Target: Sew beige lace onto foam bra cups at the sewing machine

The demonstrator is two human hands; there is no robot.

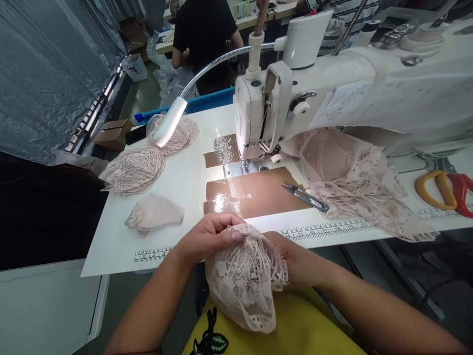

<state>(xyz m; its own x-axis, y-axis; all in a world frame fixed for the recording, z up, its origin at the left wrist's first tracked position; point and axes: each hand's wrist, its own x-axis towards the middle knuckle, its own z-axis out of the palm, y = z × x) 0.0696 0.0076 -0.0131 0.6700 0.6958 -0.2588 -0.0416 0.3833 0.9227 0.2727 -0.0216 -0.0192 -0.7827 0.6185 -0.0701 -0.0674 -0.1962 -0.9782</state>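
A pale beige lace bra cup (244,276) hangs over my lap at the table's front edge. My left hand (218,236) pinches its top edge between thumb and fingers. Behind the lace, my right hand (286,254) supports the other side; its fingers are mostly hidden by the fabric. Beyond my hands stands a white sewing machine (254,113), its needle area above brown tape on the table. Thread snips (305,196) lie on that tape, to the right of my hands.
Lace cup stacks (135,170) and a single sheer piece (155,214) lie on the left of the white table (107,246). More lace fabric (347,167) is heaped under the machine arm. Orange-handled scissors (438,190) rest at right. A bendy lamp (170,121) reaches over; a person in black (207,39) sits beyond.
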